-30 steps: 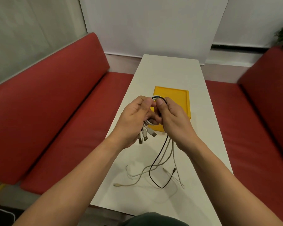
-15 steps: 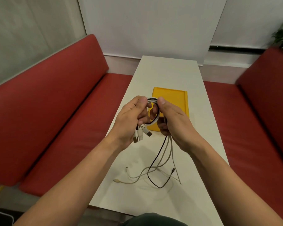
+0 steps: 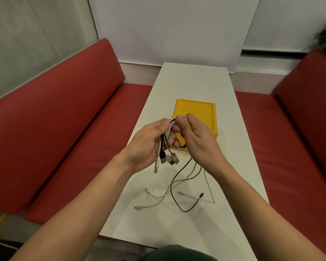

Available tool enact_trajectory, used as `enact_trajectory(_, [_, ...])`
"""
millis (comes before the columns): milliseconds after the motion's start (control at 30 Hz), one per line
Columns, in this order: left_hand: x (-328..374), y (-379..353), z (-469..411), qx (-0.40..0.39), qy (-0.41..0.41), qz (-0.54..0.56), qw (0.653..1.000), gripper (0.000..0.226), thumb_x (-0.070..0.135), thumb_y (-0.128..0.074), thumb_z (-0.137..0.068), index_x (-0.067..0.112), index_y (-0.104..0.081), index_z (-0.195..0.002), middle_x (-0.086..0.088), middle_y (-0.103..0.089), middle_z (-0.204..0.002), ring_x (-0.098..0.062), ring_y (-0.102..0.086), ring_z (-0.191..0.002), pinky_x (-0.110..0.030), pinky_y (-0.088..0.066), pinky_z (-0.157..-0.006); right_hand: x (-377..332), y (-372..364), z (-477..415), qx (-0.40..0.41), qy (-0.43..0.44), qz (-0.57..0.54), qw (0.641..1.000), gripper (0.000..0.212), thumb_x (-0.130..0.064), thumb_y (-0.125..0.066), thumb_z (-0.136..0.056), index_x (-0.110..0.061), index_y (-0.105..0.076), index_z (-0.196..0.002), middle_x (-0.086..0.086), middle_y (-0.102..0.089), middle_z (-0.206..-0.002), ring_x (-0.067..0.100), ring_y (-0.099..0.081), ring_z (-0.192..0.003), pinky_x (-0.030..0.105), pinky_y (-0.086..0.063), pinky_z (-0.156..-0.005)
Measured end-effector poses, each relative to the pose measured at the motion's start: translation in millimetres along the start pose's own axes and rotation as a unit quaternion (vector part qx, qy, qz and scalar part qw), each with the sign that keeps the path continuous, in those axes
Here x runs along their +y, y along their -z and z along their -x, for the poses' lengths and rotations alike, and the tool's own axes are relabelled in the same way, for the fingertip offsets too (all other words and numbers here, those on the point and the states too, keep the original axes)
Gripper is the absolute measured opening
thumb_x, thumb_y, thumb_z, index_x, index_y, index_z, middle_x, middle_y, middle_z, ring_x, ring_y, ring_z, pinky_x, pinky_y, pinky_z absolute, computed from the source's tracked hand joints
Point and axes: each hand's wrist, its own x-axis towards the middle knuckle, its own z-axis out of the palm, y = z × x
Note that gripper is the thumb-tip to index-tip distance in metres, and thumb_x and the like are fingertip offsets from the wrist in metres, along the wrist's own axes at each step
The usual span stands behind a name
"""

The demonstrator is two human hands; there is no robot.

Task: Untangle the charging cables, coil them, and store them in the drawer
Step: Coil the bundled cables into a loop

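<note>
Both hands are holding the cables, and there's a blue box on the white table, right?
Not quite. The head view shows the box is yellow, not blue. The left hand and right hand do hold the cables, above the white table.

Coiled cables (image 3: 167, 136) partly behind right hand (image 3: 198, 140)

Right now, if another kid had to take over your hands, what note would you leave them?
Left hand grips the looped cables; their USB plugs hang below it. Right hand pinches the top of the loop.
The loose ends trail on the white table. The yellow box, probably the drawer unit, sits beyond the hands.
Done: a first loop is gathered, all cables together.
Left: wind in the trailing ends, then put the coil in the drawer.
</note>
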Motion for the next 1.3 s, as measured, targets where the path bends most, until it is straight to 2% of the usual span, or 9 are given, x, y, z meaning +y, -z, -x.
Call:
enact_trajectory(100, [-3.7, -4.0, -2.0, 0.025, -0.002, 0.018, 1.000, 0.039, 0.026, -0.034, -0.112, 0.009, -0.063, -0.093, 0.003, -0.034, -0.060, -0.015, -0.039, -0.055, -0.035, -0.047, -0.081, 1.4, -3.9, 0.1, 0.020, -0.022, -0.020, 0.999, 0.037, -0.050, -0.043, -0.107, -0.026, -0.057, -0.083, -0.024, -0.062, -0.072, 0.005, -0.056, -0.072, 0.033, -0.048, -0.069])
enact_trajectory(233, [-3.3, -5.2, -5.8, 0.022, -0.026, 0.054, 0.998, 0.035, 0.023, -0.034, -0.111, 0.005, -0.060, -0.096, 0.006, -0.029, -0.057, -0.010, -0.029, -0.048, -0.034, -0.038, -0.069, -1.2, -4.0, -0.8, 0.006, -0.071, -0.183, 0.980, 0.033, -0.043, -0.051, -0.106, -0.018, -0.062, -0.087, -0.008, -0.053, -0.064, 0.017, -0.056, -0.065, 0.018, -0.036, -0.050])
enact_trajectory(300, [-2.0, -3.2, -6.9, 0.016, -0.033, 0.062, 0.997, 0.035, 0.022, -0.034, -0.111, 0.003, -0.059, -0.097, 0.005, -0.029, -0.055, -0.010, -0.029, -0.047, -0.034, -0.039, -0.067, -2.4, -1.2, -1.0, -0.016, -0.088, -0.226, 0.970, 0.029, -0.040, -0.054, -0.105, -0.018, -0.063, -0.089, -0.002, -0.050, -0.066, 0.017, -0.059, -0.062, 0.020, -0.028, -0.047])
enact_trajectory(500, [2.3, -1.2, -7.1, 0.022, -0.047, 0.076, 0.996, 0.033, 0.019, -0.033, -0.110, 0.002, -0.058, -0.095, 0.004, -0.027, -0.055, -0.013, -0.026, -0.049, -0.031, -0.043, -0.061, 2.9, 7.4, -1.4, -0.054, -0.093, -0.348, 0.931, 0.028, -0.026, -0.048, -0.108, -0.010, -0.063, -0.125, 0.003, -0.057, -0.078, 0.012, -0.054, -0.066, 0.020, -0.024, -0.044])
enact_trajectory(667, [-0.8, 4.0, -7.0, 0.005, -0.021, 0.026, 0.999, 0.040, 0.027, -0.031, -0.109, 0.005, -0.058, -0.088, 0.001, -0.021, -0.057, -0.016, -0.022, -0.052, -0.037, -0.042, -0.069, 10.5, -1.6, 1.7, -0.001, -0.029, -0.243, 0.970, 0.025, -0.021, -0.049, -0.109, -0.021, -0.072, -0.120, 0.000, -0.054, -0.074, 0.012, -0.050, -0.066, 0.022, -0.028, -0.048])
enact_trajectory(800, [-5.9, -2.4, -9.0, 0.013, -0.045, -0.004, 0.999, 0.044, 0.034, -0.033, -0.112, 0.005, -0.058, -0.089, 0.005, -0.025, -0.053, -0.013, -0.025, -0.047, -0.030, -0.046, -0.064, 10.4, -8.1, 2.2, 0.069, -0.008, -0.223, 0.972, 0.025, -0.017, -0.049, -0.109, -0.014, -0.073, -0.119, -0.002, -0.054, -0.065, 0.009, -0.052, -0.057, 0.015, -0.037, -0.047])
enact_trajectory(900, [-6.3, -2.4, -10.4, 0.023, -0.066, 0.010, 0.998, 0.039, 0.025, -0.034, -0.112, 0.004, -0.060, -0.091, 0.008, -0.029, -0.051, -0.010, -0.025, -0.044, -0.029, -0.043, -0.058, 11.5, -6.5, 5.4, 0.041, 0.001, -0.212, 0.976, 0.030, -0.024, -0.048, -0.109, -0.017, -0.067, -0.130, -0.006, -0.058, -0.069, 0.005, -0.052, -0.054, 0.017, -0.034, -0.047])
enact_trajectory(1033, [-6.3, 2.2, -9.1, 0.018, -0.076, 0.062, 0.995, 0.039, 0.023, -0.035, -0.111, 0.003, -0.065, -0.095, 0.007, -0.027, -0.052, -0.009, -0.025, -0.044, -0.030, -0.044, -0.058, 19.2, -0.1, 7.1, -0.036, -0.013, -0.212, 0.977, 0.043, -0.037, -0.052, -0.101, -0.032, -0.056, -0.143, -0.007, -0.065, -0.087, 0.023, -0.041, -0.068, 0.033, -0.027, -0.052])
enact_trajectory(1300, [-14.2, -1.8, -4.2, -0.017, -0.041, 0.072, 0.996, 0.049, 0.031, -0.028, -0.111, 0.002, -0.067, -0.106, 0.001, -0.016, -0.057, -0.014, -0.023, -0.049, -0.030, -0.049, -0.072, 16.3, -6.7, 1.3, 0.011, -0.068, -0.319, 0.945, 0.029, -0.032, -0.061, -0.098, -0.024, -0.074, -0.123, 0.009, -0.051, -0.076, 0.011, -0.052, -0.060, 0.022, -0.025, -0.045])
